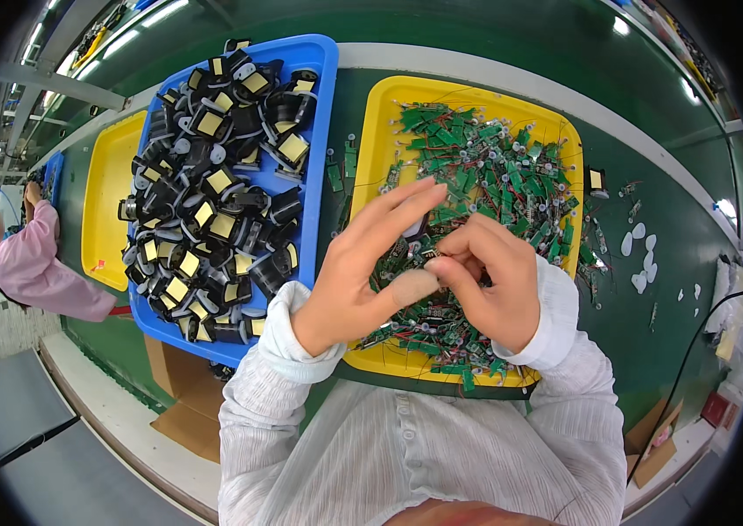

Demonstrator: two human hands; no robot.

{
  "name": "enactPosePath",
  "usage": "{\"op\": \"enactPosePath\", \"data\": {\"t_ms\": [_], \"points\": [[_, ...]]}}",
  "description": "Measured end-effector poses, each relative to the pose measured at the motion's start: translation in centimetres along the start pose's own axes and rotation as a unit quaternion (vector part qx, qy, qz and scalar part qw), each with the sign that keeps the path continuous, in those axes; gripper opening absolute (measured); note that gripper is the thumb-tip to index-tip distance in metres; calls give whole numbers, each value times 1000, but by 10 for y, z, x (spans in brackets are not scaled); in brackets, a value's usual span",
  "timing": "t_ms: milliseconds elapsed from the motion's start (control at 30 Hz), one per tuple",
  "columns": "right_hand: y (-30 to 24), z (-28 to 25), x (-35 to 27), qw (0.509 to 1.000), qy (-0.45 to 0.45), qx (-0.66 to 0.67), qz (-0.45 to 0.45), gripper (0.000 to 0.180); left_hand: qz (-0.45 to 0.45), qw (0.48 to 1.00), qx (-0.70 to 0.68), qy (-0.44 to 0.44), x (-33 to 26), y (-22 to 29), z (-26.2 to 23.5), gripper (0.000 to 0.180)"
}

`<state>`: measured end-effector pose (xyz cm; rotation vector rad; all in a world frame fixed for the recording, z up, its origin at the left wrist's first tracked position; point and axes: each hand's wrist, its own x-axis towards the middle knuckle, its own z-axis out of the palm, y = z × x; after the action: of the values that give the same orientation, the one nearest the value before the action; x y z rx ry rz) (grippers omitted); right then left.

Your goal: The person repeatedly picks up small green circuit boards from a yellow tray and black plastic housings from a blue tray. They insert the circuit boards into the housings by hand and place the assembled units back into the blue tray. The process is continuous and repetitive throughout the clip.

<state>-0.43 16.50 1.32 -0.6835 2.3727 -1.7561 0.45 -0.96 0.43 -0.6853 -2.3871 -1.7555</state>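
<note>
Over the yellow tray (369, 156) of loose small green circuit boards (511, 180), my two hands meet. My right hand (498, 285) is closed, thumb and index finger pinched together; whatever lies in that pinch is too small to make out. My left hand (349, 280) has its fingers stretched out and apart, and a beige wrap (415, 287) covers its thumb. That thumb's tip reaches the right fingertips. A dark piece shows beneath the left fingers, but I cannot tell whether it is held or lies in the tray. Thin wires and small round grey parts hang on the boards.
Left of my hands stands a blue tray (323, 114) heaped with black plastic housings (213, 180) bearing cream pads. Another yellow tray (108, 188) lies beyond it. A person in pink (42, 259) sits far left. White scraps (639, 250) and stray boards lie on the green table at right.
</note>
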Motion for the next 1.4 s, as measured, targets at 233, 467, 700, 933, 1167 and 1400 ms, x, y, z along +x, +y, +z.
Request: {"op": "enactPosePath", "data": {"t_ms": [233, 467, 700, 933, 1167, 1400], "points": [[-2, 0, 0, 999, -14, -17, -33, 11, -30, 999, 12, 7, -5, 2, -4, 42], [-2, 0, -1, 993, -8, -73, -95, 12, -62, 983, -172, -2, -10, -5, -6, 39], [-1, -2, 1, 994, -15, -59, -87, 12, -102, 946, -306, 40, -5, 4, 4, 37], [0, 2, 8, 985, 1, -97, -143, 14, -56, 982, -178, 25, -8, -5, -5, 33], [-21, -9, 35, 975, -59, -165, -139, 13, -10, 997, -46, 54, -4, -2, -20, 57], [68, -88, 174, 869, 16, -486, -94, 12, -160, 778, 584, 170, -13, -19, -65, 37]]}}
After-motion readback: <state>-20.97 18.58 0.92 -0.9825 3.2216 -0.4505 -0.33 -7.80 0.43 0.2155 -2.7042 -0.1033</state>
